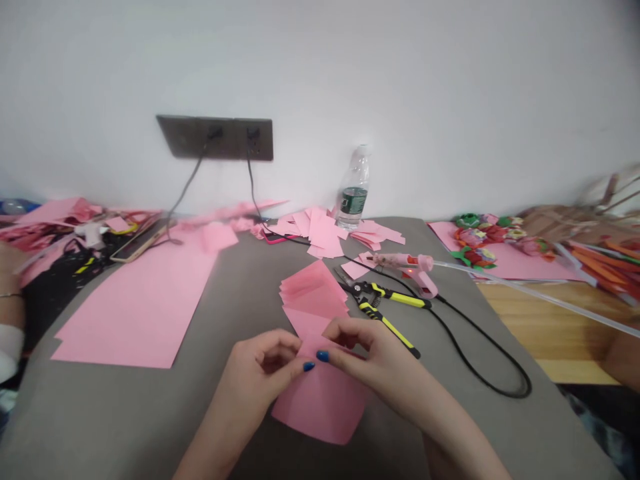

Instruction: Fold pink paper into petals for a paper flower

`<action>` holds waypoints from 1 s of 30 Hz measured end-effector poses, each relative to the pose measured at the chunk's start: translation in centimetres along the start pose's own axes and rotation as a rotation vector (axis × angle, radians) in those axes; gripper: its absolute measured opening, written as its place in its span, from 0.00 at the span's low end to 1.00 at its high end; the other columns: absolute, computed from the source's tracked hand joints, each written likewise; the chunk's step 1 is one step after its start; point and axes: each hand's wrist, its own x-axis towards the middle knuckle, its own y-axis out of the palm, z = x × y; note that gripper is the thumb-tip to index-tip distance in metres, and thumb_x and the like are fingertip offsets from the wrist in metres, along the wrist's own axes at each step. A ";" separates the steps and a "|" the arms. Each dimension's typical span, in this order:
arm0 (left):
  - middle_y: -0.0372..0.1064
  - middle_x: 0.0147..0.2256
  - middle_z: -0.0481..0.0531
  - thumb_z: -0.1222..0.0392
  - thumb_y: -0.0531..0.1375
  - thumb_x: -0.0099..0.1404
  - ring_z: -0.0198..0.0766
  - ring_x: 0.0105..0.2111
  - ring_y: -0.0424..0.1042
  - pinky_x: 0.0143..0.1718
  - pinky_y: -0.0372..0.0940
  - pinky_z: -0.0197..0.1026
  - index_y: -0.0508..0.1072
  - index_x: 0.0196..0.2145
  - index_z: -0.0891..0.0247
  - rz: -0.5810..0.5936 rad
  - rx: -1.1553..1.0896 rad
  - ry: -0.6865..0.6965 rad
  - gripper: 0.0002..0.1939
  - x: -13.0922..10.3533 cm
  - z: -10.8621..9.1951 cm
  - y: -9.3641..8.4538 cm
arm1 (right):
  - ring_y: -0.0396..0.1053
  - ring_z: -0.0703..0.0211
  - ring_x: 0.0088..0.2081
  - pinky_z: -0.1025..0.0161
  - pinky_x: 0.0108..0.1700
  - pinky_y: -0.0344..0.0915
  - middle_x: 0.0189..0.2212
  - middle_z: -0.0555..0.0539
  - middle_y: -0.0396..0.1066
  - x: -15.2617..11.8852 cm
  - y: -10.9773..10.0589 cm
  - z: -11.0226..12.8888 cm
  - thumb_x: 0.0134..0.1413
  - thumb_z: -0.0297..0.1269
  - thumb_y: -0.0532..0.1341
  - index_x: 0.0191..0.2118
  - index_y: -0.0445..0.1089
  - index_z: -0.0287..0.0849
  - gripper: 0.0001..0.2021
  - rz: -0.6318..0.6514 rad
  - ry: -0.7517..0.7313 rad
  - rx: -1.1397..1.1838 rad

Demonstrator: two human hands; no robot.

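Between my two hands is a sheet of pink paper, its lower part hanging toward me in a slight curve. My left hand pinches its upper left side between thumb and fingers. At the upper right, my right hand pinches the same sheet, its thumb close to the left one. Just beyond them lies a fanned stack of pink paper pieces. Yellow-and-black wire strippers rest right of the stack, partly behind my right hand. Past them sits a pink glue gun with a long clear glue stick in its back.
Large pink sheets cover the left side. A phone lies by the paper scraps. A water bottle stands against the wall. Paper flowers are at the right. A black cord loops over the table. Other people's arms show at both edges.
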 end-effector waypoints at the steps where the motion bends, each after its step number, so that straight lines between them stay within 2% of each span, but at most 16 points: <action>1: 0.78 0.26 0.47 0.55 0.67 0.59 0.38 0.28 0.74 0.30 0.66 0.34 0.78 0.30 0.61 -0.026 -0.027 -0.026 0.07 0.0 0.0 0.0 | 0.63 0.61 0.29 0.64 0.32 0.60 0.24 0.51 0.67 0.1 0.1 0.0 0.52 0.39 0.62 0.25 0.69 0.42 0.08 -0.001 0.005 -0.002; 4: 0.79 0.26 0.47 0.55 0.68 0.57 0.37 0.28 0.76 0.31 0.67 0.33 0.78 0.29 0.60 -0.069 -0.066 -0.052 0.07 0.0 0.0 0.0 | 0.57 0.62 0.28 0.64 0.30 0.55 0.23 0.52 0.61 0.4 0.2 -0.1 0.52 0.42 0.61 0.25 0.66 0.42 0.11 0.007 0.013 -0.002; 9: 0.79 0.26 0.48 0.54 0.68 0.55 0.38 0.28 0.75 0.30 0.66 0.34 0.80 0.27 0.61 -0.091 -0.061 -0.049 0.07 0.0 -0.1 -0.2 | 0.54 0.62 0.28 0.63 0.31 0.51 0.23 0.53 0.58 0.4 0.2 -0.3 0.52 0.41 0.60 0.24 0.62 0.42 0.11 0.047 0.024 -0.040; 12: 0.78 0.25 0.49 0.53 0.67 0.56 0.37 0.27 0.73 0.29 0.65 0.34 0.80 0.26 0.61 -0.055 -0.057 -0.041 0.09 0.0 -0.2 -0.3 | 0.52 0.63 0.28 0.63 0.30 0.49 0.22 0.54 0.54 0.4 0.3 -0.3 0.53 0.40 0.59 0.22 0.59 0.43 0.13 0.057 0.005 -0.085; 17: 0.76 0.26 0.48 0.52 0.64 0.61 0.36 0.28 0.71 0.29 0.62 0.34 0.78 0.28 0.61 0.031 -0.028 -0.008 0.11 -0.2 -0.4 -0.7 | 0.51 0.64 0.26 0.64 0.28 0.47 0.21 0.55 0.54 0.5 0.7 -0.2 0.56 0.41 0.59 0.22 0.59 0.43 0.15 0.071 -0.005 -0.062; 22: 0.68 0.27 0.46 0.54 0.57 0.68 0.35 0.27 0.66 0.27 0.57 0.34 0.72 0.30 0.62 0.079 0.103 0.104 0.12 -0.2 -0.4 -0.7 | 0.48 0.64 0.27 0.64 0.28 0.46 0.22 0.56 0.51 0.5 1.3 -0.6 0.58 0.40 0.59 0.22 0.55 0.44 0.16 0.060 0.003 -0.039; 27: 0.61 0.25 0.43 0.56 0.51 0.73 0.34 0.26 0.61 0.28 0.54 0.36 0.66 0.29 0.60 0.109 0.226 0.276 0.14 0.0 0.2 0.0 | 0.49 0.63 0.27 0.64 0.28 0.47 0.23 0.55 0.52 0.4 1.9 -1.0 0.60 0.44 0.58 0.24 0.58 0.43 0.17 0.090 0.028 0.012; 30: 0.60 0.25 0.43 0.60 0.49 0.74 0.33 0.25 0.59 0.29 0.53 0.36 0.63 0.29 0.60 0.120 0.251 0.304 0.14 0.2 0.4 0.2 | 0.50 0.64 0.27 0.64 0.29 0.48 0.22 0.55 0.53 0.3 2.3 -1.0 0.59 0.42 0.58 0.24 0.58 0.43 0.16 0.094 0.029 0.017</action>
